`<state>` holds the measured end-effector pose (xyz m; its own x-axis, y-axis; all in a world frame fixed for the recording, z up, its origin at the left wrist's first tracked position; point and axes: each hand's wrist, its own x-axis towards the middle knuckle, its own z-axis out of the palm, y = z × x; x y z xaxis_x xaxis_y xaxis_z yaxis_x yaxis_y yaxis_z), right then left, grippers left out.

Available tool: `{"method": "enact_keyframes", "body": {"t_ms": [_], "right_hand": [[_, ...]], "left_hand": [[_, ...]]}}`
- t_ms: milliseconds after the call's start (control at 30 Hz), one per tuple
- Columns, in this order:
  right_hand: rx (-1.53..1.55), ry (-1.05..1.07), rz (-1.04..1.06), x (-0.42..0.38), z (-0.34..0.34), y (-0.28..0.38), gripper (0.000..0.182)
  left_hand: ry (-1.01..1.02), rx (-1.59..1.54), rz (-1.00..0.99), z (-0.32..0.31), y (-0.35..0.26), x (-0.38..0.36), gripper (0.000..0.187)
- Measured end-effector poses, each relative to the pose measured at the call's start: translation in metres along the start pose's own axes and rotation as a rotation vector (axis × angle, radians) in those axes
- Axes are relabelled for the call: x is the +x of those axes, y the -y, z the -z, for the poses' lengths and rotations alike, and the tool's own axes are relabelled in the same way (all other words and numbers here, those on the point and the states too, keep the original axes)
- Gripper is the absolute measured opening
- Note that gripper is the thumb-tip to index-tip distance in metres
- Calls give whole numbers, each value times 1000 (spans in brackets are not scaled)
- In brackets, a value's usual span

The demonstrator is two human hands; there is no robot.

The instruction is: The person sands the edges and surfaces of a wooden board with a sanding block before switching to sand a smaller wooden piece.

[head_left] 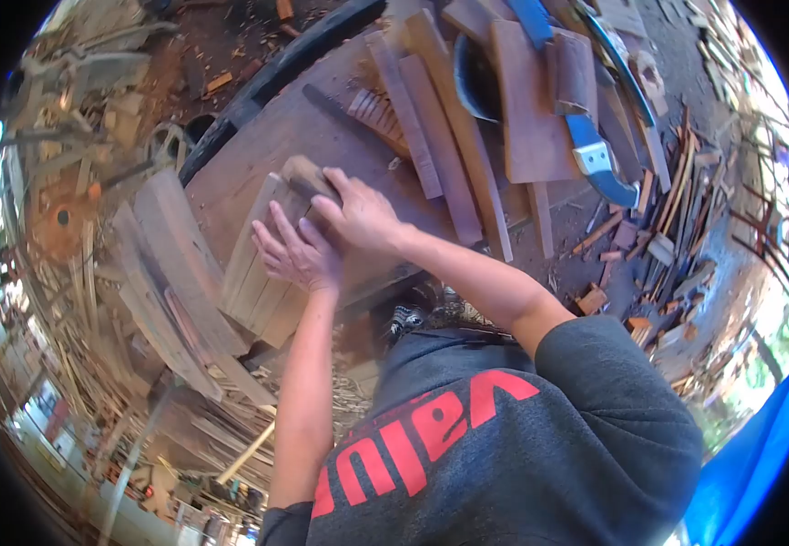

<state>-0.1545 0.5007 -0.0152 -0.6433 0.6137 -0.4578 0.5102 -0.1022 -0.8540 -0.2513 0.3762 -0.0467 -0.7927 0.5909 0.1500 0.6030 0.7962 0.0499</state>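
My left hand rests on light wooden boards laid side by side, its fingers spread. Just beside it, my right hand curls over a small brown wooden block at the far end of these boards. A dark strip shows at the block under the fingers; what it is I cannot make out. The boards and the block lie on a wooden worktable.
Longer planks lean at the left. Reddish planks and a blue-handled handsaw lie at the right of the worktable. A brush is near the back. Wood scraps cover the ground.
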Motion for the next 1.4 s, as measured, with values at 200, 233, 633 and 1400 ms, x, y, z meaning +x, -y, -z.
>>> {"method": "enact_keyframes", "body": {"t_ms": [200, 233, 633, 1400], "right_hand": [[-33, -113, 210, -52, -3, -24, 54], [-40, -92, 145, -50, -2, -17, 54], [-32, -2, 55, -45, 0, -21, 59], [70, 21, 43, -38, -5, -31, 56]], "left_hand": [[-38, -13, -31, 0, 3, -1, 55], [-31, -9, -13, 2, 3, -2, 55], [-9, -46, -14, 3, 1, 1, 56], [-40, -52, -14, 7, 0, 1, 57]]}}
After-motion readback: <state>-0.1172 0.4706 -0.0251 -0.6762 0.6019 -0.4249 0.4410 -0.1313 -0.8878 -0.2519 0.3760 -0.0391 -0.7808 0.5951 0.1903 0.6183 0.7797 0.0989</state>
